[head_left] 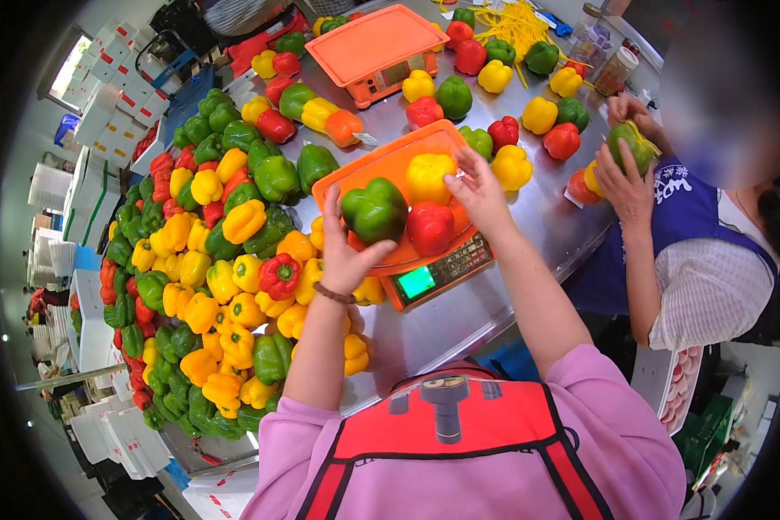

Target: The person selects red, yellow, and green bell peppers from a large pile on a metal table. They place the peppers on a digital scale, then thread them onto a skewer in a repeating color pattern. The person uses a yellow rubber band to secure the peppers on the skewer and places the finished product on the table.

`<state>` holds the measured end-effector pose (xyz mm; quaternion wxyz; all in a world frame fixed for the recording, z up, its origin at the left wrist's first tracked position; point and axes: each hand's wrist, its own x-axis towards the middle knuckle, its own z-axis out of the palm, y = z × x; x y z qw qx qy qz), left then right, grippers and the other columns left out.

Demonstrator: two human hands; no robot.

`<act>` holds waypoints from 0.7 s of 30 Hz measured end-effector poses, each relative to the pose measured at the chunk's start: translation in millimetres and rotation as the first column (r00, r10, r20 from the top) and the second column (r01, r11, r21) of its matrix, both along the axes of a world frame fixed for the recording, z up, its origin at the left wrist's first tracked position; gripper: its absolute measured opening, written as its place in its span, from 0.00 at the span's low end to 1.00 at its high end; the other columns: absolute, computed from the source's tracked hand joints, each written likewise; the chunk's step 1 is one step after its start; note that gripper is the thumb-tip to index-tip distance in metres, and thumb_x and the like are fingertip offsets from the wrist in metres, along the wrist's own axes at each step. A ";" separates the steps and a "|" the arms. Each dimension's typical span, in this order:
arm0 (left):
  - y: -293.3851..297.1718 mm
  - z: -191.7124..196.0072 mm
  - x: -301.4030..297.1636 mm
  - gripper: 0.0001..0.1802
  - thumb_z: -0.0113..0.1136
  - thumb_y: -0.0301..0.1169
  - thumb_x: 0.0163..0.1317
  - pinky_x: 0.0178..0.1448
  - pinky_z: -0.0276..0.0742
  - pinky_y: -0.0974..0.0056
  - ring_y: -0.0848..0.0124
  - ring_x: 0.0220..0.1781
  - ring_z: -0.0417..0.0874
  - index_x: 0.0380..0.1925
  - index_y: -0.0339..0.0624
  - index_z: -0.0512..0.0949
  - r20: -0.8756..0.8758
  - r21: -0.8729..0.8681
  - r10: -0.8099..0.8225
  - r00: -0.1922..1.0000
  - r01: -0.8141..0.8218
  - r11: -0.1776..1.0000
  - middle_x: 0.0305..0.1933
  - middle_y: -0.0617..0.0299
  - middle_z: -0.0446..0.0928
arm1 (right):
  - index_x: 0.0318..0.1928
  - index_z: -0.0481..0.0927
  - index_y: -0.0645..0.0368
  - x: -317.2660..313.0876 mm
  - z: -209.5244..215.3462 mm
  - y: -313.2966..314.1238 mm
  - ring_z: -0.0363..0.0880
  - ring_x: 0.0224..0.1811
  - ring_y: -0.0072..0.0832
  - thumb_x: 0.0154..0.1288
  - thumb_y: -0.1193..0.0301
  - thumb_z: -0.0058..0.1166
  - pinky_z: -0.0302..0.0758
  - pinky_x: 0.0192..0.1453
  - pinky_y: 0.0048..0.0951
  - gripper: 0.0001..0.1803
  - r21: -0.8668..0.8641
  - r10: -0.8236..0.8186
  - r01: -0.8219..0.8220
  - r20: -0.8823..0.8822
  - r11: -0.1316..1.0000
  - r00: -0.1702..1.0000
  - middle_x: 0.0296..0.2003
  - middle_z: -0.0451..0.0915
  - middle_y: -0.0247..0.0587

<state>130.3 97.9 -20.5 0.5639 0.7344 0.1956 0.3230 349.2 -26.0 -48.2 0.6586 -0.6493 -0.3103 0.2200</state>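
On the orange pan (338, 179) of a digital scale (446, 267) lie a yellow bell pepper (430, 178) and a red bell pepper (430, 227). My left hand (348, 258) is curled round the side of a green bell pepper (374, 211) at the pan's left part, thumb below it. At the pan's right edge, my right hand (481, 192) has its fingers apart, its tips beside or just touching the yellow pepper. The scale's small screen glows green.
A big heap of green, red and yellow peppers (204, 286) covers the table's left side. Another orange scale (373, 54) stands farther back, loose peppers around it. Yellow ties (516, 30) lie at the back. On the right, a co-worker's hands (626, 178) hold a green pepper.
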 end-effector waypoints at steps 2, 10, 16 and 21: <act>-15.7 -19.1 5.0 0.71 0.82 0.30 0.33 0.70 0.63 0.55 0.56 0.68 0.64 0.72 0.44 0.39 -0.125 0.284 0.147 0.981 -0.106 0.953 0.70 0.48 0.54 | 0.65 0.61 0.68 -4.9 -23.4 8.3 0.65 0.66 0.36 0.61 0.63 0.63 0.63 0.68 0.33 0.38 0.080 -0.015 0.017 -0.033 0.997 0.999 0.63 0.67 0.53; -42.8 -7.6 21.5 0.73 0.84 0.34 0.27 0.69 0.65 0.56 0.51 0.67 0.65 0.70 0.37 0.42 -0.191 0.186 0.274 0.943 -0.240 0.953 0.69 0.41 0.56 | 0.62 0.66 0.69 -32.8 13.2 5.6 0.73 0.56 0.30 0.59 0.70 0.63 0.70 0.61 0.29 0.33 0.173 -0.091 0.154 -0.327 0.973 0.941 0.54 0.73 0.46; -98.8 12.0 57.1 0.69 0.82 0.33 0.30 0.71 0.60 0.52 0.46 0.69 0.61 0.70 0.35 0.44 -0.051 0.346 0.084 0.995 -0.062 0.936 0.68 0.40 0.56 | 0.62 0.66 0.67 -16.0 33.8 -83.6 0.73 0.57 0.30 0.60 0.74 0.61 0.69 0.63 0.31 0.30 0.309 -0.214 0.322 -0.335 0.895 0.918 0.54 0.73 0.46; -153.4 -9.3 103.2 0.56 0.73 0.29 0.40 0.70 0.59 0.50 0.43 0.67 0.63 0.68 0.31 0.50 -0.107 0.450 -0.212 0.971 0.238 0.861 0.63 0.38 0.61 | 0.64 0.65 0.63 9.0 -14.1 -182.2 0.72 0.60 0.35 0.64 0.74 0.52 0.68 0.66 0.35 0.28 0.256 -0.313 0.486 -0.504 0.836 0.805 0.57 0.72 0.48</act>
